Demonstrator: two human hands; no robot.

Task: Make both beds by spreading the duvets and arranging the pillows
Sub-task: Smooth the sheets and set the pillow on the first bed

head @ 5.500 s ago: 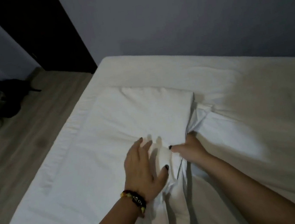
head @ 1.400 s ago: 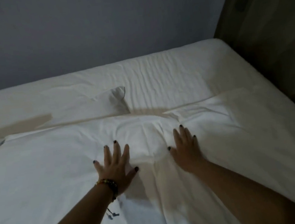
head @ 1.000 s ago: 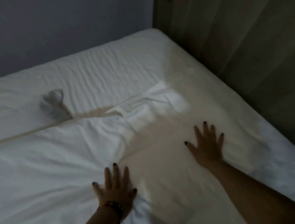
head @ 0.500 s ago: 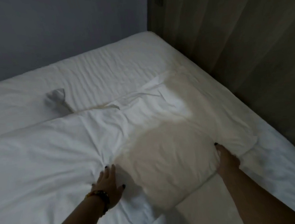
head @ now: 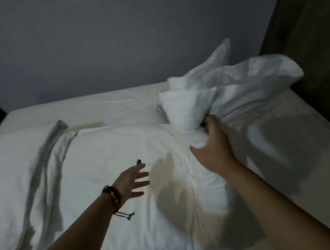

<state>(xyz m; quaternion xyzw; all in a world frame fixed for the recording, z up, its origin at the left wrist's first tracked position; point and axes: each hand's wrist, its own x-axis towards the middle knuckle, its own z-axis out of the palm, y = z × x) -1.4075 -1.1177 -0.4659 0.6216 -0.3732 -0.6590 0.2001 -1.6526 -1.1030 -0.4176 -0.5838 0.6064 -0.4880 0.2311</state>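
Head | right hand (head: 210, 152) grips bunched white pillow (head: 228, 91); left hand (head: 132, 182) spread above rumpled duvet (head: 101, 152)

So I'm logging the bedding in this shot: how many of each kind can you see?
Lifted white pillow, gripped by right hand: 1
Flat white pillows: 2
White mattress sheet: 1
Total: 4

No text, label, brand, number or sign can be read anywhere in this dim, blurred view.
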